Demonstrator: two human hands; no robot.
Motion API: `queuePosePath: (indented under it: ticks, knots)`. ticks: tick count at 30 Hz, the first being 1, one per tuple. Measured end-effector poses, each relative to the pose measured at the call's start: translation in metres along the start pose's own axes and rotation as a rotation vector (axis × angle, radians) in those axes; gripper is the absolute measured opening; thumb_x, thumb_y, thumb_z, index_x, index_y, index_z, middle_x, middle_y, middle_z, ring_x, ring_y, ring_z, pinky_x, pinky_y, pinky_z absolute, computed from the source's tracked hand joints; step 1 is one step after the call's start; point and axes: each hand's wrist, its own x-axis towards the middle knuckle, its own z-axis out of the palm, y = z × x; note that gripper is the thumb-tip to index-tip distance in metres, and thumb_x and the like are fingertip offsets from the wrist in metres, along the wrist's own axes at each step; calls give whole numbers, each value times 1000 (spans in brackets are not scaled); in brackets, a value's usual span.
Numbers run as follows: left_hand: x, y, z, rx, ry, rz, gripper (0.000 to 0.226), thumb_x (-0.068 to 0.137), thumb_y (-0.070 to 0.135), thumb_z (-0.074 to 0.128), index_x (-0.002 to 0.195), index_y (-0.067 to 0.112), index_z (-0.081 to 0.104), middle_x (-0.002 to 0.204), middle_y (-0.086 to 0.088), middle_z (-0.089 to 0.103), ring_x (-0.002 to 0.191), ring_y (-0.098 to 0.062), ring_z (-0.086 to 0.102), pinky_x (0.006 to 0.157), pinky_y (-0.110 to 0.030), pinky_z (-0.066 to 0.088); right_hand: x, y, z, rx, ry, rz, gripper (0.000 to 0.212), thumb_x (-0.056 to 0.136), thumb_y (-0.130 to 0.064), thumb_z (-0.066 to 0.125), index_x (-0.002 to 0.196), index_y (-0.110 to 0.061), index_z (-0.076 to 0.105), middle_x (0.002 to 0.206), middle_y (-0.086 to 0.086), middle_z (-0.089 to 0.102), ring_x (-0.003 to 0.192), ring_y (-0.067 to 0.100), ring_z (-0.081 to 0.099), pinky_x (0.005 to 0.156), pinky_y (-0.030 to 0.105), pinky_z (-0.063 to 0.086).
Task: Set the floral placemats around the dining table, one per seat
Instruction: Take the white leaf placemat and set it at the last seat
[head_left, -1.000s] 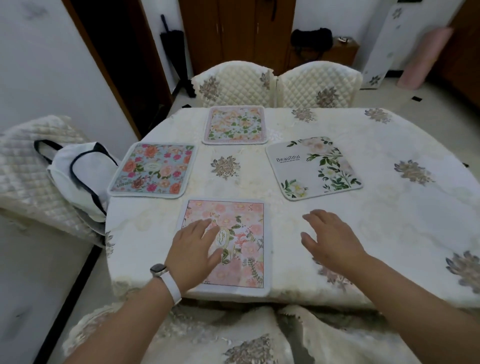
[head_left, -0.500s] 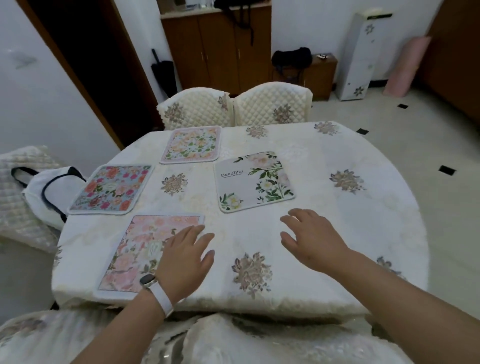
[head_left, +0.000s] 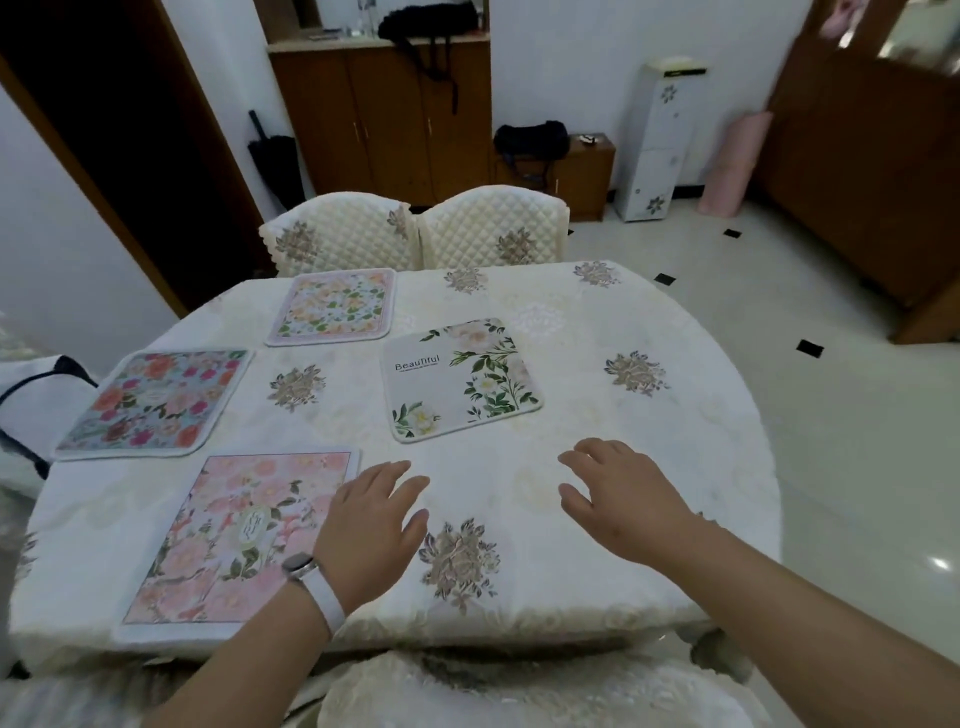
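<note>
Left hand (head_left: 371, 525) has slid off the pink placemat (head_left: 234, 535), now lying at the table's near-left edge; it and the right hand (head_left: 628, 499) hover open and empty, so the mid-table white placemat (head_left: 460, 379) is judged next of 4.

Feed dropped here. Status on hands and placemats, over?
Left hand open, empty, by pink placemat. Right hand open, empty, above tablecloth. Beautiful placemat lies mid-table, away from the edge. Nothing between hands and it.
</note>
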Motion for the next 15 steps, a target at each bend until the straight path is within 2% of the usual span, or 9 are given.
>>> queuePosePath:
  ticks: [10, 15]
  knots:
    - [14, 35, 22, -76, -58, 44, 47, 87, 46, 37, 123, 27, 60, 133, 0, 58, 122, -25, 52, 94, -47, 44, -9, 42, -3, 3, -5, 93, 47, 98, -42, 36, 140, -23, 45, 142, -4, 47, 128, 21, 43, 101, 36, 38]
    - [27, 82, 31, -89, -68, 53, 45, 86, 45, 41, 122, 28, 60, 131, 1, 58, 120, -24, 53, 91, -45, 46, -10, 86, -5, 57, 18, 110, 47, 98, -43, 37, 140, -23, 44, 142, -3, 47, 126, 22, 44, 99, 37, 39]
